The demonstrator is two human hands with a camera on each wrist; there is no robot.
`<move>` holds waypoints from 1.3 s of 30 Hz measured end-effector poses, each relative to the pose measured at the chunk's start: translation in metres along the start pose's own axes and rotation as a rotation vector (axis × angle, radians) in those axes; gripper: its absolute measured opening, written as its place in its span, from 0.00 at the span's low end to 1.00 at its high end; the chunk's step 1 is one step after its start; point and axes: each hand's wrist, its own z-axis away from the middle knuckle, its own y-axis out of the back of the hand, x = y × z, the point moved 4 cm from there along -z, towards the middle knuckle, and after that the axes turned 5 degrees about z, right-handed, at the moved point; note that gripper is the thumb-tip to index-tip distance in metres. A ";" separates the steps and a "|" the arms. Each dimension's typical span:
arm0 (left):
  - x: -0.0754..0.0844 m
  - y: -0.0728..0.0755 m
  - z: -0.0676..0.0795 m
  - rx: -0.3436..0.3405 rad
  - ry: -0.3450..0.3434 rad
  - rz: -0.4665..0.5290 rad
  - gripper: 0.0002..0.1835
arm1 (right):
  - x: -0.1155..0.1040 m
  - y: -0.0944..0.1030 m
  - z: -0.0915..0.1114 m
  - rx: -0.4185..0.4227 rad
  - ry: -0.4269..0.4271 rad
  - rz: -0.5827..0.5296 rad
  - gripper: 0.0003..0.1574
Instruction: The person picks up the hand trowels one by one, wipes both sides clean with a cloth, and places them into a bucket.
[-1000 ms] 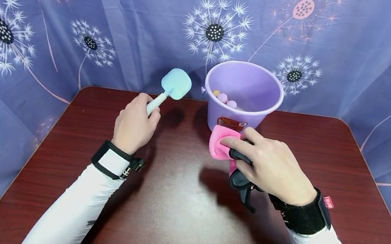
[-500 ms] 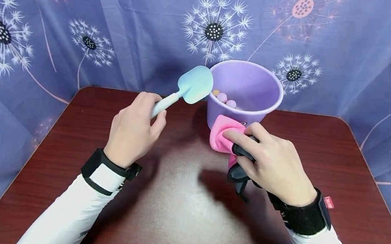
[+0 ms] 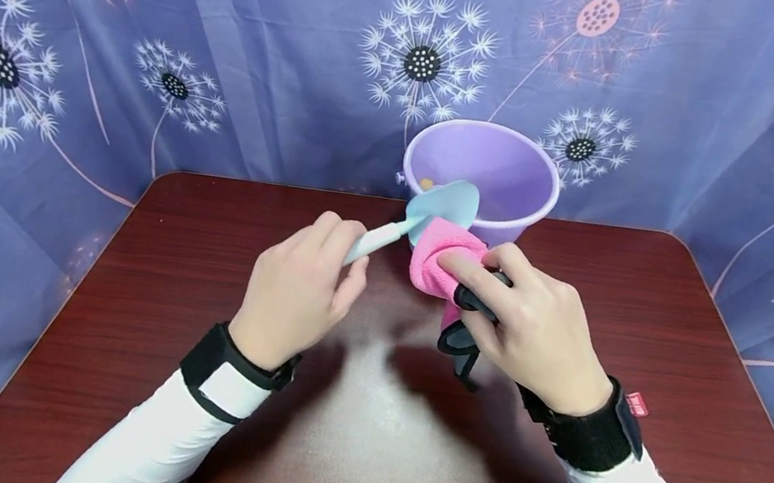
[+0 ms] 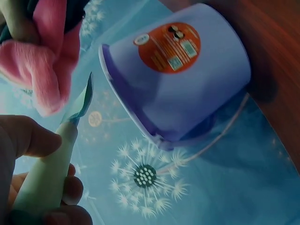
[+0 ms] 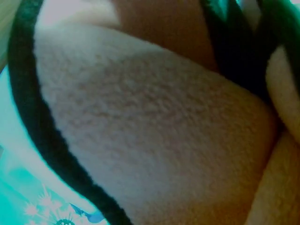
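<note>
In the head view my left hand (image 3: 298, 287) grips a toy shovel (image 3: 375, 241) by its white handle. Its pale blue blade tilts up in front of the purple bucket (image 3: 517, 173). My right hand (image 3: 533, 322) pinches a bunched pink cloth (image 3: 438, 253) with black edging and a grey side, right at the lower part of the blade. The left wrist view shows thumb and fingers round the handle, the blade edge-on near the pink cloth (image 4: 47, 79). Grey fleecy cloth (image 5: 154, 122) fills most of the right wrist view. A small yellow ball (image 3: 425, 184) shows inside the bucket.
The bucket stands at the back of the dark red wooden table (image 3: 646, 314), with an orange label (image 4: 169, 47) on its side and a handle hanging down. A blue-purple dandelion-print curtain (image 3: 295, 52) surrounds the table's back and sides.
My left hand has carried the shovel rightward, bringing its blade from left of the bucket to the cloth. The blade now covers the pink balls. The cloth has shifted slightly up and left.
</note>
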 end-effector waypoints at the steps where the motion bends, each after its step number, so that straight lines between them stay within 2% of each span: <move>1: 0.003 -0.001 0.000 -0.007 -0.015 -0.004 0.08 | -0.001 0.000 0.000 0.005 -0.001 -0.002 0.25; 8: 0.017 -0.008 0.006 -0.043 -0.057 -0.022 0.09 | -0.001 0.001 0.000 0.025 -0.014 0.010 0.23; 19: 0.022 -0.007 0.009 -0.012 -0.093 -0.001 0.07 | 0.002 0.002 -0.001 0.071 -0.069 0.042 0.20; 39: 0.019 0.002 0.009 0.009 -0.059 0.008 0.07 | 0.023 0.010 0.005 0.099 -0.228 0.124 0.25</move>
